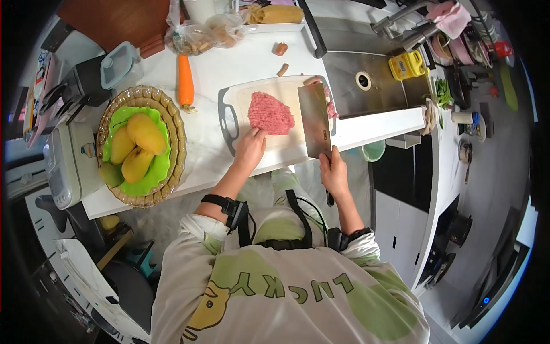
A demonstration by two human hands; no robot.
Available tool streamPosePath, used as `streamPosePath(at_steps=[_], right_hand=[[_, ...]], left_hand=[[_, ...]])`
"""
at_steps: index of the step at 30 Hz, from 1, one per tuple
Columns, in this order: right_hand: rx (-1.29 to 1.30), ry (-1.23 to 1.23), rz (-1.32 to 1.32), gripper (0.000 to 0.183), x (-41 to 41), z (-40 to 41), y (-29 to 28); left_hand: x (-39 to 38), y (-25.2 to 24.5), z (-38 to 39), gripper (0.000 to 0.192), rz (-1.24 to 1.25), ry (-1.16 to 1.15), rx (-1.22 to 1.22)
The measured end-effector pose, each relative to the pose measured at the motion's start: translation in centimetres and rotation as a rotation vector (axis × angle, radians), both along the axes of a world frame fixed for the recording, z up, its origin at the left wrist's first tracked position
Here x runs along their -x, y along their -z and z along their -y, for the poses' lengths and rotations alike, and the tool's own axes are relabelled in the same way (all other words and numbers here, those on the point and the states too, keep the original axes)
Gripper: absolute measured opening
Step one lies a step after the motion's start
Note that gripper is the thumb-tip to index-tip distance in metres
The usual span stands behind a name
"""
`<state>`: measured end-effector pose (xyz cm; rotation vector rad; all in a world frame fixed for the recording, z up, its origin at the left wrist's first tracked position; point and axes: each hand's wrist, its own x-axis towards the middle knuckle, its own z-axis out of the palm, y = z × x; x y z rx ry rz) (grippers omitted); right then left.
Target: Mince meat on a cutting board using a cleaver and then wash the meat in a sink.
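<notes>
A flattened mound of minced meat (pixel 270 114) lies on a pale cutting board (pixel 236 96) with grey ends. The fingertips of my left hand (pixel 252 146) touch its near edge; whether they pinch any of it I cannot tell. My right hand (pixel 334 172) is closed on the handle of a wide cleaver (pixel 316 120), whose blade stands over the right part of the board. More meat (pixel 331 107) shows beyond the blade at the board's right end, partly hidden by it. A piece of sausage (pixel 312 80) lies at the blade's far end.
Two small sausage pieces (pixel 281 49) and a carrot (pixel 185 81) lie on the white counter (pixel 206 142). Left stands a basket (pixel 182 142) holding mangoes (pixel 146 133) in a green dish. A steel sink (pixel 348 81) with a yellow bottle (pixel 406 66) is at the right.
</notes>
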<state>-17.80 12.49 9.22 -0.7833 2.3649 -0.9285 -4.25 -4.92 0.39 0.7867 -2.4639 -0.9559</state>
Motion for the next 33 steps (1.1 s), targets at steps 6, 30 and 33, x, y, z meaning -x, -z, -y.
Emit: streamPosePath(at_steps=[6,30,33], right_hand=[[0.012,0.003,-0.039,0.017,0.0,-0.7,-0.2],[-0.027,-0.01,-0.023,0.022,1.7,-0.4,-0.8],[-0.039,-0.032,-0.018,0.023,1.7,-0.3,-1.0]], left_hand=[[-0.3,0.2,-0.6,0.011,0.056,0.084,0.113],[-0.2,-0.2,-1.2,0.018,0.057,0.104,0.209],[-0.6,0.3,-1.3,0.019,0.085,0.111,0.189]])
